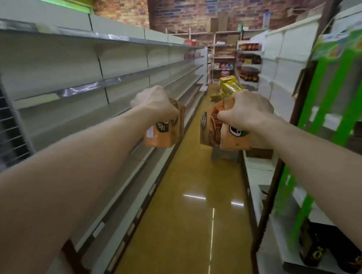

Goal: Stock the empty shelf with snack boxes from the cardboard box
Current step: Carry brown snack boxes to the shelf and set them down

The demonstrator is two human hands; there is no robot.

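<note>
Gripping snack boxes (pixel 164 133) in left hand (pixel 154 103), right hand (pixel 249 110); shelf (pixel 68 93) leftward, yellow boxes (pixel 230 86) ahead.

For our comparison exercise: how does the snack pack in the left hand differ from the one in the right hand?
The left-hand pack shows plain orange sides with a white sticker; the right-hand pack shows a brown patterned face. The right-hand pack looks wider than the left-hand pack, possibly two boxes. Both are orange, gripped from above by the left hand and the right hand.
</note>
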